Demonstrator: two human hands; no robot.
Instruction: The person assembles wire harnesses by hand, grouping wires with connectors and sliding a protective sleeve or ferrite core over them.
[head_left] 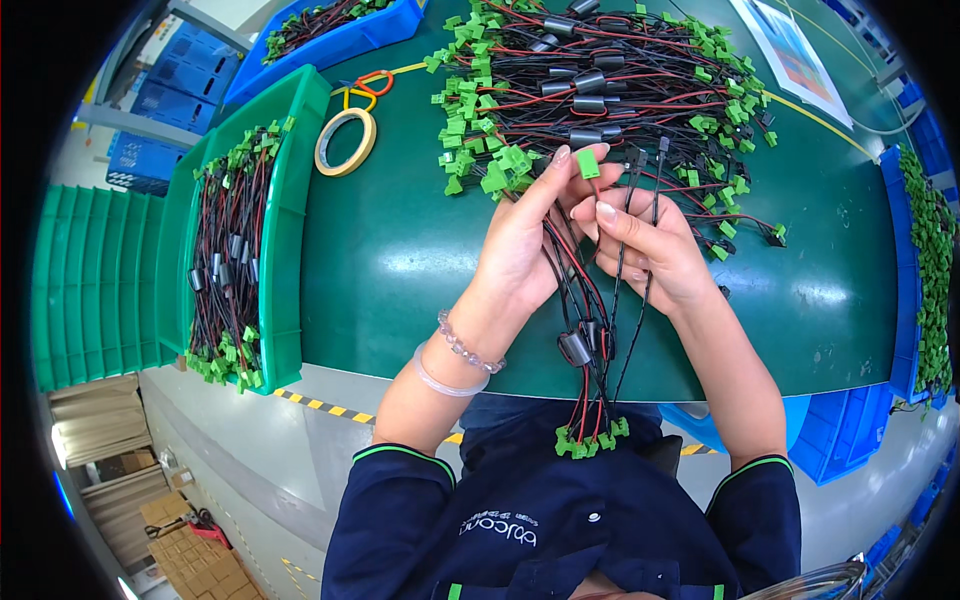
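Observation:
My left hand (523, 245) grips a bundle of red and black wire harnesses (590, 345) with black ferrite cores; their green connectors (590, 440) hang down over the table edge. Its thumb and fingers pinch one green connector (589, 163) held upright. My right hand (648, 250) is closed on thin black wires of the same bundle, touching the left hand. Just beyond both hands lies a large loose pile of the same harnesses (600, 85) with green connectors on the green table (390, 260).
A green bin (285, 210) at the left holds bundled harnesses. A roll of tape (346, 141) lies beside it. A blue bin (340, 40) stands at the back left, another blue bin (915, 250) with green connectors at the right. A printed sheet (795, 55) lies back right.

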